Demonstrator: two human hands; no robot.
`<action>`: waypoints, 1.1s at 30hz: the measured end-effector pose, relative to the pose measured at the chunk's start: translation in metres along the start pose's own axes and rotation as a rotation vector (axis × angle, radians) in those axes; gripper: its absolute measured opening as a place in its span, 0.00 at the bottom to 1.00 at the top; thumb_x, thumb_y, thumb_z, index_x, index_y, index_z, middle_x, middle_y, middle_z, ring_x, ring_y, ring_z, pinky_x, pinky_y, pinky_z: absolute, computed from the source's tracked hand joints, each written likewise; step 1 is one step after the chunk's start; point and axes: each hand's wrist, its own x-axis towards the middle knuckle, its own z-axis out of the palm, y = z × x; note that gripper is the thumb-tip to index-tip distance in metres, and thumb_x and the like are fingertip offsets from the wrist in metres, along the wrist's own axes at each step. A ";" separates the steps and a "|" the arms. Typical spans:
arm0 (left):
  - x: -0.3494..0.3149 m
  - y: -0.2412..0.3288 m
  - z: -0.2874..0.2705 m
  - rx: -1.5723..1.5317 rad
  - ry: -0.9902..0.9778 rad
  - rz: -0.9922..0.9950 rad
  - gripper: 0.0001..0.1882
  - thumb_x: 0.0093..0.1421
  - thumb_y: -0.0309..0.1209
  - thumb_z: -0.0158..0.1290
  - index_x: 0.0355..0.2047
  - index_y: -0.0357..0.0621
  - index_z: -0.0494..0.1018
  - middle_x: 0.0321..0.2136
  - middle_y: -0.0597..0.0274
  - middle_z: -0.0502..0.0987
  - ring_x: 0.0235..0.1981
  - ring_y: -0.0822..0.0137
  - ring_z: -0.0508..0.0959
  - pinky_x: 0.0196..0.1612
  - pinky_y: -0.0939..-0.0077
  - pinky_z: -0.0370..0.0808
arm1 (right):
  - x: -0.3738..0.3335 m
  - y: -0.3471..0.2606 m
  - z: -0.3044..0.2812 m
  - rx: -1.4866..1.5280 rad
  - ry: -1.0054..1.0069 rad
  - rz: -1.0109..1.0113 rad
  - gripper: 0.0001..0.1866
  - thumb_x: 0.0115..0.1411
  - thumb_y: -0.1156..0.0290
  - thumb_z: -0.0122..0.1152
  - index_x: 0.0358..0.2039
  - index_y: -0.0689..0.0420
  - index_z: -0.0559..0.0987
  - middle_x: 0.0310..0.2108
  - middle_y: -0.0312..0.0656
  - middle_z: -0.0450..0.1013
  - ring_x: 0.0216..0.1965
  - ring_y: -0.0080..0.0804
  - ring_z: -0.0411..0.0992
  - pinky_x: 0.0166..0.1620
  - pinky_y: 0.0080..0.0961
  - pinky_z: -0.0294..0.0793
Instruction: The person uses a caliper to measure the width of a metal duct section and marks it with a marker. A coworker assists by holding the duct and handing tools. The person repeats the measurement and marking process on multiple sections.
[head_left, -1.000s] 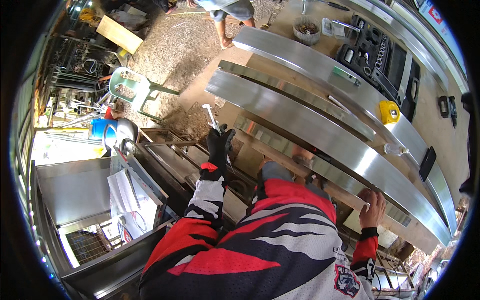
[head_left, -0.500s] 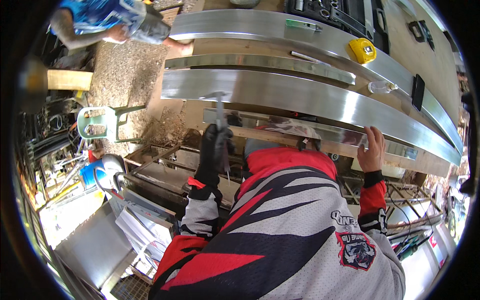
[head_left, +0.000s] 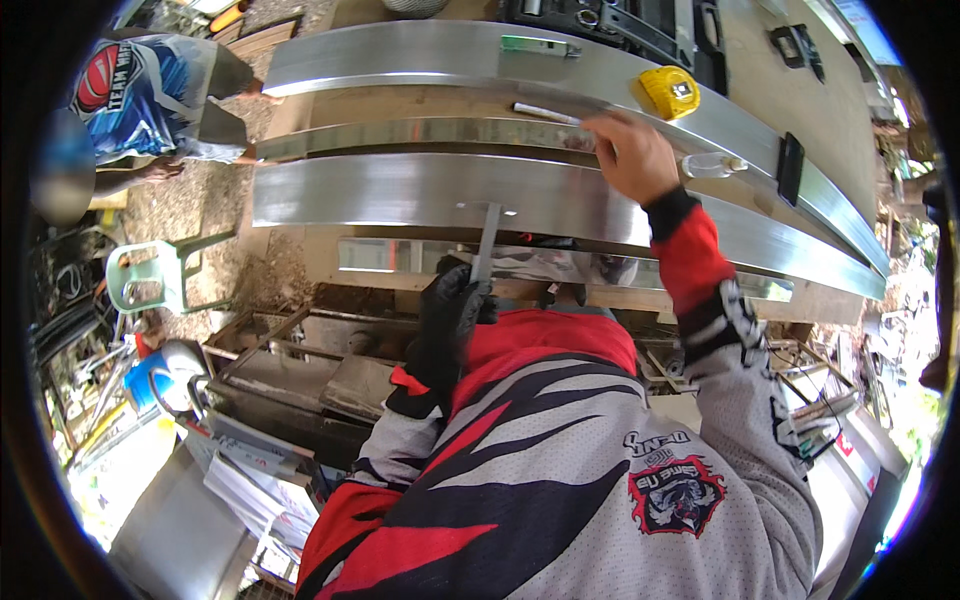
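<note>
My left hand, in a black glove, is closed around a flat, narrow metal blade, like a ruler or one arm of a square. Its far end rests over the near edge of a wide, shiny metal bar. Bare and half curled, my right hand reaches across this bar, thumb apart from the fingers. Its fingertips are at the right end of a thin white pen-like stick, covering that end. A narrower metal bar lies just beyond the wide one.
Farther back, another wide bar carries a green-tipped tool, a yellow tape measure and a black phone. A clear bottle lies between bars. Behind stands an open tool case. Another person stands at far left, near a green chair.
My right hand has left the near bar and swung up and leftward to the white stick. The blade in my left hand has shifted right along the wide bar. The view has turned slightly.
</note>
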 end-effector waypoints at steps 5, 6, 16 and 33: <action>0.006 -0.008 0.024 -0.068 0.163 -0.098 0.07 0.62 0.26 0.56 0.40 0.38 0.76 0.25 0.64 0.78 0.22 0.75 0.78 0.25 0.79 0.78 | 0.068 0.017 0.029 -0.201 -0.296 0.079 0.10 0.57 0.68 0.57 0.37 0.48 0.84 0.34 0.44 0.80 0.36 0.50 0.78 0.39 0.43 0.78; 0.009 -0.009 0.029 -0.105 0.182 -0.100 0.07 0.62 0.26 0.57 0.39 0.38 0.76 0.24 0.63 0.79 0.22 0.74 0.78 0.25 0.79 0.79 | 0.074 0.018 0.030 -0.240 -0.363 0.101 0.10 0.57 0.68 0.58 0.37 0.48 0.84 0.34 0.44 0.80 0.35 0.51 0.78 0.39 0.43 0.78; 0.029 -0.018 0.042 -0.298 0.348 -0.187 0.08 0.59 0.25 0.61 0.29 0.39 0.72 0.22 0.60 0.78 0.18 0.70 0.78 0.21 0.74 0.78 | 0.092 0.011 0.035 -0.366 -0.584 0.180 0.09 0.53 0.67 0.62 0.34 0.53 0.85 0.34 0.48 0.81 0.38 0.52 0.80 0.42 0.45 0.80; 0.034 0.000 0.044 -0.078 0.353 -0.185 0.07 0.62 0.32 0.60 0.30 0.42 0.78 0.21 0.66 0.78 0.18 0.75 0.77 0.20 0.79 0.74 | 0.097 0.001 0.040 -0.475 -0.618 0.038 0.13 0.51 0.60 0.62 0.30 0.55 0.85 0.27 0.52 0.79 0.32 0.53 0.79 0.37 0.43 0.80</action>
